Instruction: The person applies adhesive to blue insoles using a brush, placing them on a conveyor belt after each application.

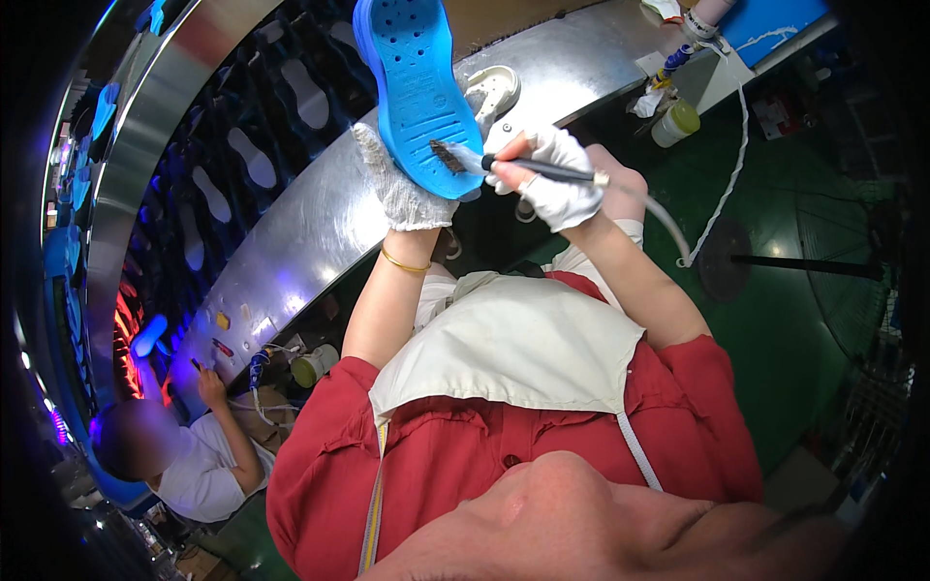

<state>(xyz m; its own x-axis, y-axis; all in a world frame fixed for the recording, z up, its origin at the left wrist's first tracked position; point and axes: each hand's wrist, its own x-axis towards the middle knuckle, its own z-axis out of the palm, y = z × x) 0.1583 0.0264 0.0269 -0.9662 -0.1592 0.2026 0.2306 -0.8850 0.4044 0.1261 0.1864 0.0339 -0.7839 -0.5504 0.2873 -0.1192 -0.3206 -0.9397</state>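
A bright blue shoe sole, pierced with small holes at its far end, is held up over the bench edge. My left hand, in a white knit glove, is closed around its near left side; part of the fingers is hidden beneath it. In my right hand, gloved but with bare fingertips, I grip a dark-handled brush. Its bristles rest on the sole's near half. From the handle's end runs a pale hose. Just beyond the sole lies a white shoe piece on the bench.
A curved metal bench borders a dark conveyor carrying several soles. At lower left, a co-worker sits by the same bench. To the right are a jar with a yellow-green lid, a twisted white cord and a standing fan.
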